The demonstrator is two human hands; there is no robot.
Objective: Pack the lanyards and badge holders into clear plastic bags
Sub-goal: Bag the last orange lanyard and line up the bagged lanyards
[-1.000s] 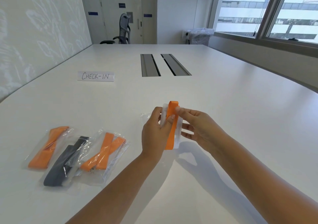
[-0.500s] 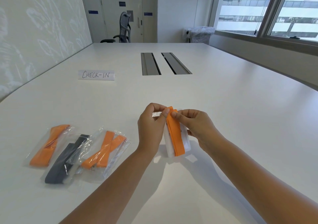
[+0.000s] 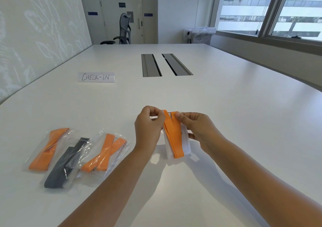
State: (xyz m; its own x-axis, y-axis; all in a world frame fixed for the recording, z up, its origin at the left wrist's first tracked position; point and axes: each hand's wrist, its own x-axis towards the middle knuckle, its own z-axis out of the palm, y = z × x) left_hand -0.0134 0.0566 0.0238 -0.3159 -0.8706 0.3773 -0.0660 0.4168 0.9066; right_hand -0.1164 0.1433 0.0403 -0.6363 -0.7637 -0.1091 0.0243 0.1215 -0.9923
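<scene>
just below the middle of the frame, the left hand [image 3: 149,128] and the right hand [image 3: 198,128] hold a folded orange lanyard [image 3: 174,136] together with a white badge holder [image 3: 185,140] above the white table [image 3: 226,104], each hand's fingers curled and pinching at the top end, where a bit of clear plastic [image 3: 154,117] shows by the left fingers. at the lower left, three packed clear bags lie side by side and partly overlapping: an orange lanyard bag [image 3: 47,148], a black lanyard bag [image 3: 66,162] and another orange one [image 3: 104,153]. further up at centre left lies a "check-in" sign [image 3: 96,77].
</scene>
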